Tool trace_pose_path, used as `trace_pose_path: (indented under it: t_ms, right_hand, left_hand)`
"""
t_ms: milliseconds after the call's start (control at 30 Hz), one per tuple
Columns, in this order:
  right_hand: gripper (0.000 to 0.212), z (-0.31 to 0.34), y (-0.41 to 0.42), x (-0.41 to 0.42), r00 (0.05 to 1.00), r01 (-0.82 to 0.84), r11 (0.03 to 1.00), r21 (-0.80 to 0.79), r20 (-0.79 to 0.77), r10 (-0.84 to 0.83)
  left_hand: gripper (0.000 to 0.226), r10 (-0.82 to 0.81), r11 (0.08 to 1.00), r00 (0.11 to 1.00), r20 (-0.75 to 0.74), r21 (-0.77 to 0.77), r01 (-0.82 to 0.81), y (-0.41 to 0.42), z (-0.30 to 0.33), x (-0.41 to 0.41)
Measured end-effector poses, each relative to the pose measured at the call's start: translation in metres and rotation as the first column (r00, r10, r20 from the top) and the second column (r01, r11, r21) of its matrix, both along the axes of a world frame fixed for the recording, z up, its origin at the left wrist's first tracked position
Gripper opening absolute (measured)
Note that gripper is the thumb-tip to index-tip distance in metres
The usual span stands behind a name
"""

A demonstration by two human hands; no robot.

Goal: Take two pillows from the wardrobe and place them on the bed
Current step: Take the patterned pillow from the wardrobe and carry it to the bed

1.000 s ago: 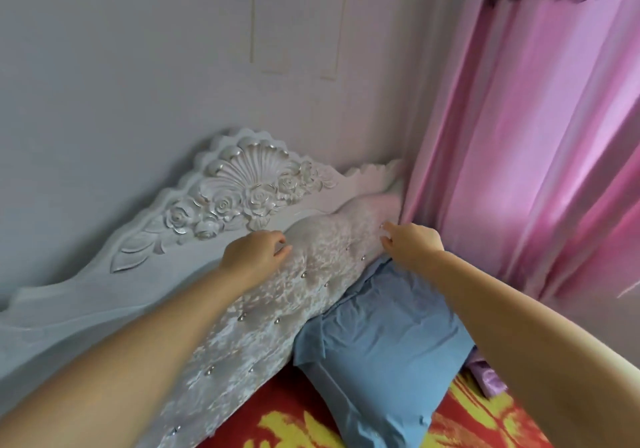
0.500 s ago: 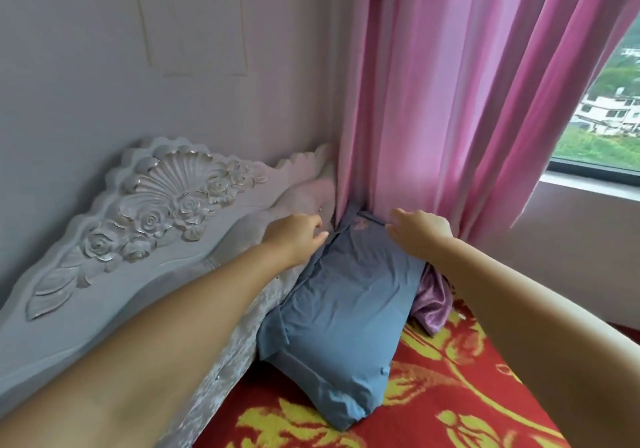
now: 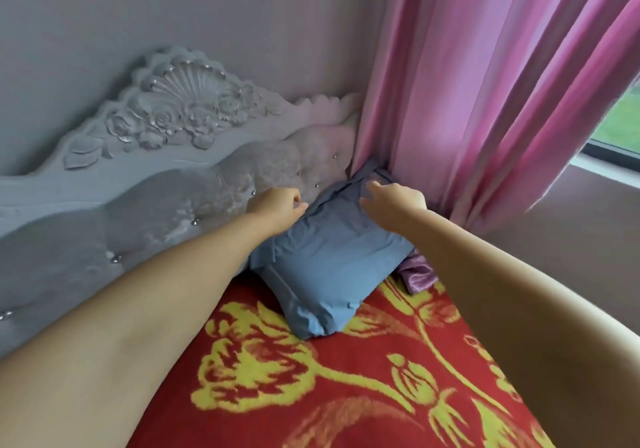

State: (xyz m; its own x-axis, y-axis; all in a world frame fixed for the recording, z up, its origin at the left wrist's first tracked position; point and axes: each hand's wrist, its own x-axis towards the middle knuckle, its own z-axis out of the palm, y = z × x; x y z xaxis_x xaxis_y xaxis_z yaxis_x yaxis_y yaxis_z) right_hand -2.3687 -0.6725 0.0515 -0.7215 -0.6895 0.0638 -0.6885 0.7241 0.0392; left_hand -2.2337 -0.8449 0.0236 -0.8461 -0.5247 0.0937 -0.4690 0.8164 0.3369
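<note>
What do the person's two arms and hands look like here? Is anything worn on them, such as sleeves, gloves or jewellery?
Both arms are bare along all of their visible length: no sleeve shows on either forearm. The left hand and the right hand wear no gloves, and no watch, bracelet or ring can be seen on them. The hands are slightly blurred, so a thin ring could be missed.
</note>
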Motion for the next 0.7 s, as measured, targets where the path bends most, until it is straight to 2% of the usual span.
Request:
trace_pose_path:
  t_ms: [133, 300, 400, 500, 700]
  right_hand:
    - [0.043, 0.003, 0.004, 0.012, 0.999, -0.027, 0.998, 0.052, -0.016, 0.028]
    - [0.039, -0.002, -0.02, 0.042, 1.0, 0.015, 0.994, 0.109, -0.005, -0.015]
    - [0.033, -0.011, -0.05, 0.075, 0.999, 0.027, 0.996, 0.087, 0.017, -0.029]
    - [0.036, -0.011, -0.077, 0.103, 1.0, 0.007, 0.999, 0.048, 0.015, -0.008]
    - [0.038, 0.012, -0.098, 0.118, 0.999, -0.019, 0.997, -0.077, -0.037, 0.016]
  left_hand:
    - [0.031, 0.036, 0.998, 0.999, -0.029, 0.059, -0.034, 0.008, -0.004, 0.02]
    - [0.033, -0.016, 0.999, 1.0, -0.02, 0.029, 0.016, -0.015, -0.009, 0.054]
    - [0.033, -0.034, 0.999, 0.999, 0.026, 0.007, 0.034, -0.05, -0.01, 0.079]
    - [0.032, -0.035, 0.999, 0.997, 0.062, -0.023, 0.037, -0.08, -0.002, 0.096]
    - [0.033, -0.002, 0.996, 0.991, 0.137, -0.083, 0.014, -0.11, 0.023, 0.118]
